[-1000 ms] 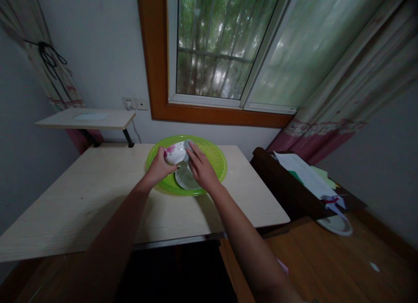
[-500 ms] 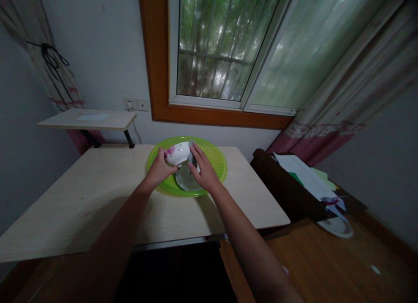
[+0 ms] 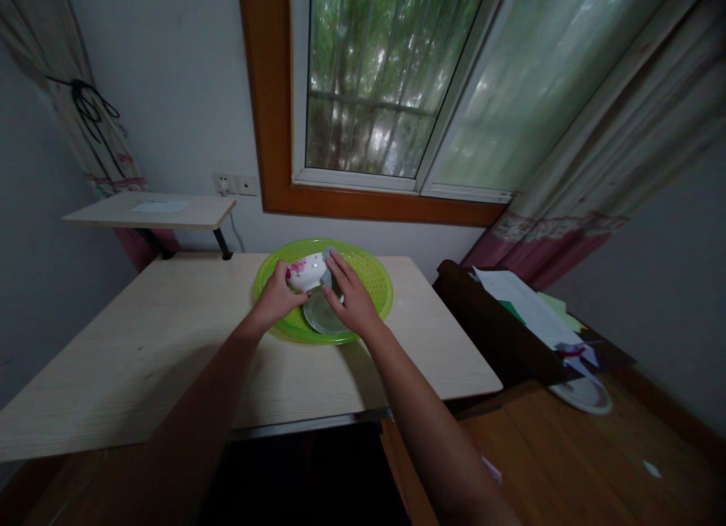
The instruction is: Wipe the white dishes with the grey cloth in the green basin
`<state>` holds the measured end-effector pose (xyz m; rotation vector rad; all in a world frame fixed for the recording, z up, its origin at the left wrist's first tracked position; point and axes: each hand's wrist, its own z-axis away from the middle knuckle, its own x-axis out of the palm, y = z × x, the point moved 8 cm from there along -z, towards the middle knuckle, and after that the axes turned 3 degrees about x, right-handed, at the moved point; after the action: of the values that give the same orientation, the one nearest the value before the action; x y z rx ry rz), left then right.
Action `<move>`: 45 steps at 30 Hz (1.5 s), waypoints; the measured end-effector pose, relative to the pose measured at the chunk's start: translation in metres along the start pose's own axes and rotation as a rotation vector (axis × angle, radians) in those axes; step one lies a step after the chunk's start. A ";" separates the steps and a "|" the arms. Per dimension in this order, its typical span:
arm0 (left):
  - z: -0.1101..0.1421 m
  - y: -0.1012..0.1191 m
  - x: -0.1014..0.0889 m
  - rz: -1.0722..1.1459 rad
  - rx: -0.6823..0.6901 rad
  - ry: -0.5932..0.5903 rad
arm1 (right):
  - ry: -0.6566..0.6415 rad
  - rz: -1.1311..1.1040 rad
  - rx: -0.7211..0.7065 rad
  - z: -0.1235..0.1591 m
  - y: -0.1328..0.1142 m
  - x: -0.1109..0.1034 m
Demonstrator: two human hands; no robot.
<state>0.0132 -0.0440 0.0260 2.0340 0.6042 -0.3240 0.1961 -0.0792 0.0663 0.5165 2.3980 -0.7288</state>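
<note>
A white bowl (image 3: 306, 273) with pink flowers is tilted on its side above a green plastic basket (image 3: 266, 255). My left hand (image 3: 277, 299) is closed on the bowl's left side, thumb below and fingers above. My right hand (image 3: 352, 295) presses a grey cloth (image 3: 327, 267) against the bowl's right side, its fingers curved over it. Beneath the bowl, a pale, round dish (image 3: 324, 317) lies in the basket, partly covered by my right hand. Its exact kind cannot be made out.
The basket stands on a light wooden table (image 3: 187, 314) near the wall. A small raised shelf (image 3: 164, 208) with a paper sheet is at the back left. To the right are papers (image 3: 525, 303) on a dark brown piece of furniture (image 3: 482, 326). A window (image 3: 368, 80) is behind.
The grey cloth and my right fingers have shifted slightly to the left along the bowl. My left hand keeps its hold. The view has moved a little.
</note>
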 end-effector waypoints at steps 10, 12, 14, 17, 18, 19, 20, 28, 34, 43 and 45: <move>0.000 0.000 0.001 0.110 -0.051 -0.080 | 0.046 -0.176 0.208 -0.004 0.042 0.008; 0.000 0.000 0.003 0.184 -0.057 -0.105 | 0.077 -0.207 0.258 -0.004 0.050 0.009; 0.000 -0.002 0.006 0.260 -0.058 -0.122 | 0.105 -0.239 0.311 -0.002 0.058 0.009; -0.001 -0.006 0.010 0.324 -0.055 -0.126 | 0.128 -0.266 0.376 0.001 0.065 0.010; -0.002 -0.006 0.012 0.330 -0.047 -0.120 | 0.132 -0.267 0.389 0.001 0.066 0.009; -0.002 -0.006 0.012 0.333 -0.036 -0.111 | 0.136 -0.264 0.395 0.002 0.067 0.009; -0.002 -0.006 0.012 0.332 -0.020 -0.097 | 0.141 -0.258 0.393 0.002 0.066 0.009; 0.001 0.010 0.006 0.145 0.198 -0.031 | 0.154 -0.132 0.231 0.000 0.048 0.003; 0.001 0.013 0.004 0.054 0.212 -0.015 | 0.138 -0.110 0.170 -0.001 0.042 0.003; 0.003 0.007 0.002 -0.025 0.100 0.003 | 0.103 -0.054 0.114 0.000 0.027 -0.001; 0.003 0.008 0.002 -0.039 0.082 -0.001 | 0.089 -0.030 0.085 0.000 0.019 -0.003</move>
<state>0.0194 -0.0496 0.0297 2.1023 0.6403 -0.3782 0.2078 -0.0653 0.0607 0.5584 2.4700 -0.8398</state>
